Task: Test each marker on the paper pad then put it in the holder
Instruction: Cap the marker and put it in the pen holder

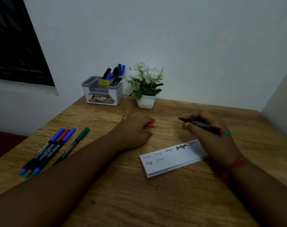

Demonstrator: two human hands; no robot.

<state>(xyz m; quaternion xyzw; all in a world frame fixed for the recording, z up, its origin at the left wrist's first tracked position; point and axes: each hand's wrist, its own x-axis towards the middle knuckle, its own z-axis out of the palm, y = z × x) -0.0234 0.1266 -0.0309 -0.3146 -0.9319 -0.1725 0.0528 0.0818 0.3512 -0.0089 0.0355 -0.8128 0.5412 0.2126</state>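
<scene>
My right hand [208,128] grips an uncapped black-bodied marker [203,125], its tip pointing left above the wooden table. Its red cap [150,125] pokes out of my left hand [136,128], which curls around it on the table. The white paper pad [170,158] lies in front of my right hand, with several small words written in different colours; my right wrist covers its far right end. The grey-and-white holder [103,92] stands at the back with several markers [116,72] upright in it. Several capped markers [52,148] lie at the left.
A white pot of artificial flowers [145,89] stands right of the holder against the wall. The table's left edge [46,123] runs diagonally near the loose markers. A dark window [16,43] is at upper left, a side wall at far right.
</scene>
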